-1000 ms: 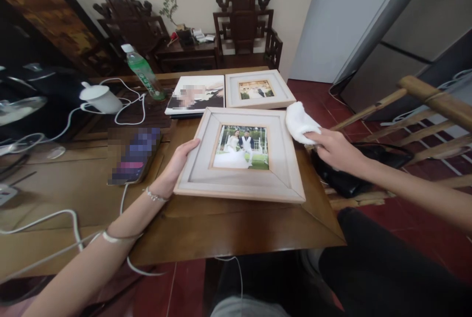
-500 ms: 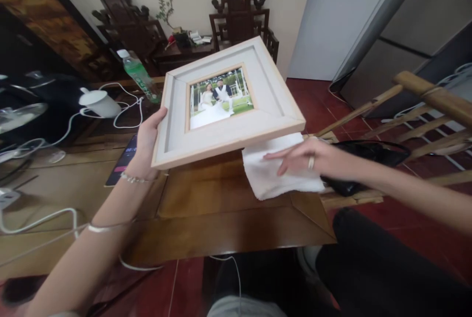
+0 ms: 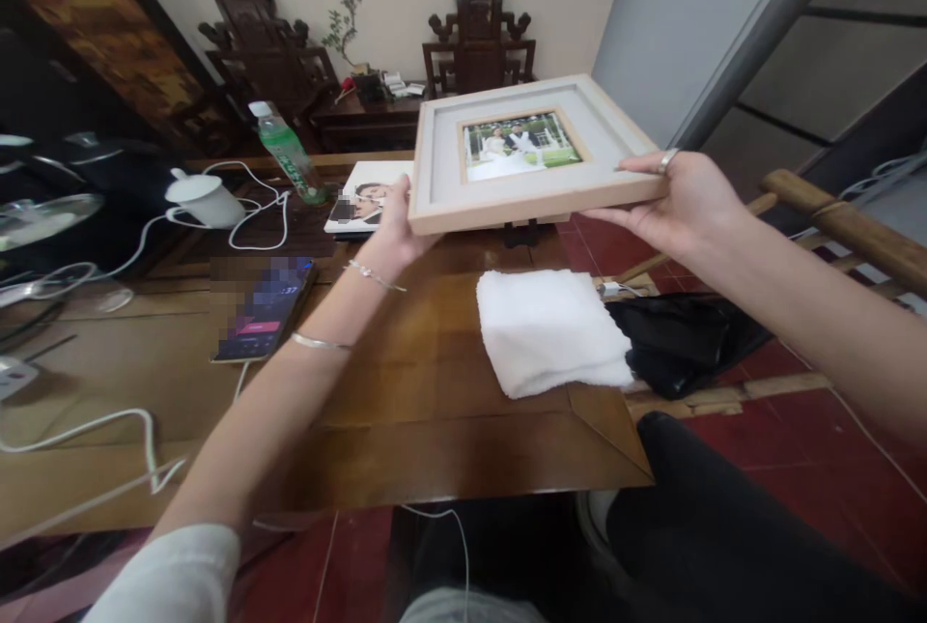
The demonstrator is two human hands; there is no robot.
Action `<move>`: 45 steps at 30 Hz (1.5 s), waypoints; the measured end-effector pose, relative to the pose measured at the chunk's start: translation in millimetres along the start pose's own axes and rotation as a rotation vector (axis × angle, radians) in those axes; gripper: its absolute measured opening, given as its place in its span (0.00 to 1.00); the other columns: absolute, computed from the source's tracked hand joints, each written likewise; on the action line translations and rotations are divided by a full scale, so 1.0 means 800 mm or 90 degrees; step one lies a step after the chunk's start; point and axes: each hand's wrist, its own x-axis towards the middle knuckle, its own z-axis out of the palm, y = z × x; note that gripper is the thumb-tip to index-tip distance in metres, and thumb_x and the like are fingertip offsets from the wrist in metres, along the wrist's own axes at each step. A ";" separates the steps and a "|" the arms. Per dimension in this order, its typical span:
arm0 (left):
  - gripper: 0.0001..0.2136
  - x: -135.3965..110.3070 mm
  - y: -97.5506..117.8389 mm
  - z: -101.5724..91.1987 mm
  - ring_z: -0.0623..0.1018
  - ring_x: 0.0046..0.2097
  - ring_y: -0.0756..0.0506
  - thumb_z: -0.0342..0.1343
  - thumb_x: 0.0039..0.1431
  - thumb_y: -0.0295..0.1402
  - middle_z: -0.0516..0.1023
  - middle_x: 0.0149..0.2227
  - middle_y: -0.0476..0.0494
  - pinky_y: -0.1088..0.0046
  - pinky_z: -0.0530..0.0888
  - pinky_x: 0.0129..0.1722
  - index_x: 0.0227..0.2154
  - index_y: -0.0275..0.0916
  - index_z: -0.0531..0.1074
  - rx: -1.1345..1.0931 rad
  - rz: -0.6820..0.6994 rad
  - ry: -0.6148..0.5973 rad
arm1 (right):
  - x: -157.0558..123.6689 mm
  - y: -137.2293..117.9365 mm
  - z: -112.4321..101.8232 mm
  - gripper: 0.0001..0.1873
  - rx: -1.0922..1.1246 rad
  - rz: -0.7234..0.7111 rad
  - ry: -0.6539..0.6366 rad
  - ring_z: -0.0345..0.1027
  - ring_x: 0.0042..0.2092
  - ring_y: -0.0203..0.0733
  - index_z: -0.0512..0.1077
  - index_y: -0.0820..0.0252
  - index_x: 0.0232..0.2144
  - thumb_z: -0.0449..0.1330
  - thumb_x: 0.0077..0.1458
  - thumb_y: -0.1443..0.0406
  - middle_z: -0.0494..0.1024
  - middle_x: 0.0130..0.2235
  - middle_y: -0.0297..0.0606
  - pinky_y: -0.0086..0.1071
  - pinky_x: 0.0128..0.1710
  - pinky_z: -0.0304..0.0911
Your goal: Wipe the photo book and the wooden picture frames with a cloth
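Note:
A light wooden picture frame [image 3: 507,195] with a wide pale mat and a small wedding photo [image 3: 518,145] is held up above the far part of the table, tilted face up. My left hand [image 3: 406,222] grips its near left corner, thumb on the edge. At the right side, my right hand [image 3: 681,198] pinches the frame with its thumb on top and fingers below. Nearer me, a folded white cloth [image 3: 550,328] lies on the table. Behind my left hand lies a white item with a printed portrait [image 3: 373,190], partly hidden by the frame.
On the left are a phone [image 3: 265,309] with a cable, a white lidded cup [image 3: 207,198], a green-labelled bottle [image 3: 290,150] and loose white cables. To the right, a black bag [image 3: 688,343] sits by a wooden chair [image 3: 840,217]. Carved chairs [image 3: 478,34] stand by the wall.
The frame has moved right and away from me. My right hand has left the white cloth and taken hold of the frame's right side. The portrait item has come into view.

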 end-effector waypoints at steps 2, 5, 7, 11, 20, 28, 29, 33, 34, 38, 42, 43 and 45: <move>0.23 0.006 -0.026 -0.001 0.82 0.58 0.36 0.46 0.74 0.37 0.80 0.56 0.29 0.63 0.83 0.50 0.67 0.34 0.65 -0.035 -0.115 -0.015 | 0.008 -0.005 -0.004 0.25 0.020 -0.002 0.037 0.71 0.60 0.54 0.66 0.59 0.47 0.54 0.43 0.76 0.74 0.58 0.51 0.53 0.54 0.77; 0.32 0.023 -0.061 0.002 0.75 0.65 0.34 0.53 0.71 0.37 0.71 0.64 0.20 0.63 0.82 0.52 0.72 0.29 0.54 -0.077 -0.223 0.022 | 0.016 -0.007 -0.012 0.24 0.016 -0.007 0.050 0.72 0.59 0.53 0.64 0.57 0.44 0.53 0.41 0.76 0.75 0.55 0.50 0.52 0.55 0.76; 0.32 0.039 -0.077 0.007 0.73 0.67 0.36 0.57 0.69 0.34 0.67 0.67 0.21 0.64 0.82 0.52 0.72 0.34 0.55 -0.089 -0.208 0.063 | 0.018 -0.005 -0.018 0.23 0.007 -0.010 0.063 0.73 0.58 0.53 0.63 0.56 0.42 0.53 0.41 0.76 0.75 0.55 0.50 0.51 0.55 0.76; 0.26 0.072 -0.092 0.019 0.79 0.61 0.39 0.60 0.66 0.31 0.72 0.65 0.33 0.65 0.81 0.52 0.65 0.46 0.65 -0.084 -0.126 0.149 | 0.014 0.000 -0.024 0.20 0.033 -0.006 0.121 0.74 0.56 0.51 0.63 0.55 0.39 0.52 0.43 0.77 0.75 0.55 0.50 0.51 0.53 0.76; 0.22 0.103 -0.084 0.015 0.86 0.45 0.42 0.61 0.63 0.33 0.81 0.48 0.35 0.69 0.82 0.50 0.59 0.40 0.70 -0.100 -0.124 0.115 | 0.027 -0.004 -0.036 0.15 -0.018 -0.051 0.091 0.71 0.60 0.56 0.64 0.56 0.34 0.54 0.43 0.76 0.75 0.55 0.50 0.61 0.59 0.69; 0.25 0.075 -0.054 0.000 0.85 0.44 0.41 0.61 0.56 0.24 0.79 0.45 0.38 0.67 0.83 0.51 0.58 0.39 0.69 -0.081 -0.065 0.072 | 0.028 -0.026 -0.036 0.15 0.018 -0.072 0.096 0.72 0.61 0.53 0.69 0.60 0.35 0.51 0.47 0.79 0.75 0.59 0.49 0.55 0.55 0.74; 0.25 0.068 -0.045 -0.002 0.85 0.44 0.41 0.62 0.55 0.24 0.79 0.45 0.37 0.66 0.83 0.51 0.57 0.37 0.69 -0.087 -0.054 0.059 | 0.029 -0.030 -0.037 0.15 0.010 -0.079 0.094 0.72 0.61 0.52 0.70 0.60 0.34 0.50 0.49 0.79 0.76 0.59 0.48 0.54 0.54 0.74; 0.24 0.018 -0.003 -0.012 0.85 0.42 0.42 0.62 0.55 0.23 0.80 0.41 0.39 0.67 0.83 0.52 0.56 0.35 0.70 -0.098 0.005 0.034 | 0.032 -0.045 -0.040 0.16 0.005 -0.096 0.098 0.73 0.61 0.47 0.71 0.59 0.32 0.47 0.52 0.79 0.79 0.57 0.42 0.47 0.51 0.75; 0.23 0.000 0.008 -0.014 0.85 0.43 0.41 0.61 0.56 0.23 0.80 0.41 0.38 0.68 0.84 0.52 0.56 0.35 0.71 -0.094 0.017 0.043 | 0.032 -0.049 -0.039 0.17 0.017 -0.093 0.107 0.74 0.60 0.47 0.72 0.59 0.32 0.47 0.52 0.79 0.80 0.56 0.41 0.46 0.50 0.75; 0.20 -0.085 0.045 -0.028 0.86 0.46 0.41 0.58 0.57 0.22 0.82 0.42 0.38 0.68 0.84 0.51 0.54 0.35 0.73 -0.041 0.044 0.123 | 0.032 -0.058 -0.034 0.17 0.062 -0.070 0.158 0.76 0.57 0.45 0.71 0.59 0.32 0.46 0.54 0.78 0.81 0.54 0.43 0.42 0.47 0.76; 0.15 -0.159 0.059 -0.053 0.86 0.42 0.43 0.55 0.57 0.20 0.84 0.37 0.43 0.71 0.85 0.49 0.46 0.37 0.76 0.011 0.028 0.209 | 0.044 -0.047 -0.033 0.15 0.024 -0.076 0.128 0.77 0.55 0.46 0.69 0.58 0.35 0.48 0.51 0.78 0.79 0.55 0.47 0.44 0.47 0.76; 0.15 -0.173 0.057 -0.060 0.87 0.43 0.42 0.55 0.56 0.20 0.85 0.37 0.42 0.71 0.86 0.48 0.44 0.37 0.77 0.025 0.012 0.240 | 0.050 -0.041 -0.034 0.15 0.010 -0.076 0.117 0.77 0.54 0.47 0.68 0.58 0.36 0.48 0.50 0.77 0.79 0.55 0.49 0.45 0.48 0.76; 0.14 -0.194 0.050 -0.075 0.86 0.50 0.38 0.56 0.52 0.21 0.86 0.37 0.41 0.70 0.86 0.47 0.41 0.39 0.78 0.048 -0.026 0.298 | 0.062 -0.028 -0.035 0.16 -0.011 -0.067 0.115 0.77 0.54 0.49 0.67 0.57 0.37 0.50 0.47 0.77 0.77 0.56 0.51 0.48 0.48 0.77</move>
